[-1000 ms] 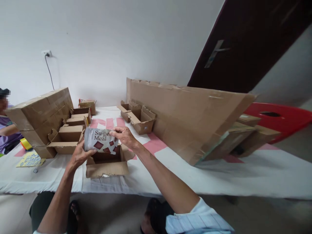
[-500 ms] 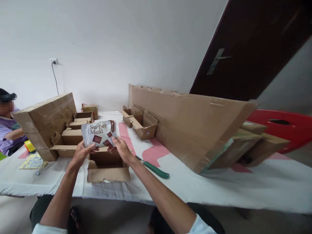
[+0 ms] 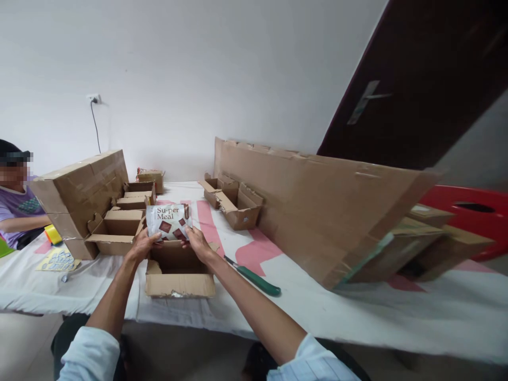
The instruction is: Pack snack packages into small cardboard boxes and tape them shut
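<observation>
Between my two hands I hold a white food packet [image 3: 169, 222] printed "Su-per Meal" with brown squares. My left hand [image 3: 143, 244] grips its lower left corner, and my right hand [image 3: 198, 243] pinches its lower right corner. The packet is tilted up, its printed face towards me. Just below and in front of it stands an open cardboard box [image 3: 180, 286] with a torn front edge; its floor lies in shadow. Right of this box a green-handled knife [image 3: 257, 280] lies on the table, its blade partly behind my right forearm.
More open boxes [image 3: 115, 244] stand at the left beside a stacked cardboard wall [image 3: 83, 185]. A long cardboard panel [image 3: 317, 206] runs along the right, with open boxes [image 3: 242, 209] against it. A sticker sheet [image 3: 59, 260] and yellow tape [image 3: 53, 234] lie left. Another person [image 3: 19, 211] sits far left.
The whole view has shifted slightly, so most things sit further right. Both hands still hold the packet, which is a little lower and closer to the box.
</observation>
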Demonstrator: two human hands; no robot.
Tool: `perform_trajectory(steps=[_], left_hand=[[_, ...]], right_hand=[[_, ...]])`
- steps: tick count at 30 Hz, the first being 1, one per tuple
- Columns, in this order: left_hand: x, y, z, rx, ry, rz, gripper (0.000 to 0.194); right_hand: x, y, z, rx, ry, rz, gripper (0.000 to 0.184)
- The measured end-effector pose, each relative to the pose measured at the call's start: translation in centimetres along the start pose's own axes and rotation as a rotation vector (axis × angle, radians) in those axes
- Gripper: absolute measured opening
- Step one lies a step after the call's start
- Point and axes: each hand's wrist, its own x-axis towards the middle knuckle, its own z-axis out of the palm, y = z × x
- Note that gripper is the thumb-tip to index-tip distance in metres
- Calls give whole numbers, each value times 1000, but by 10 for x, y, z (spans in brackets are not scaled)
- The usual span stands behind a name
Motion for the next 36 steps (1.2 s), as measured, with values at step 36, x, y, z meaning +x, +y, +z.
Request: perform_trajectory(steps=[36], left_hand=[[-10,10,8,14,-22,26,72]], right_hand=[[-15,-20,-9,184,-204,-19,55]])
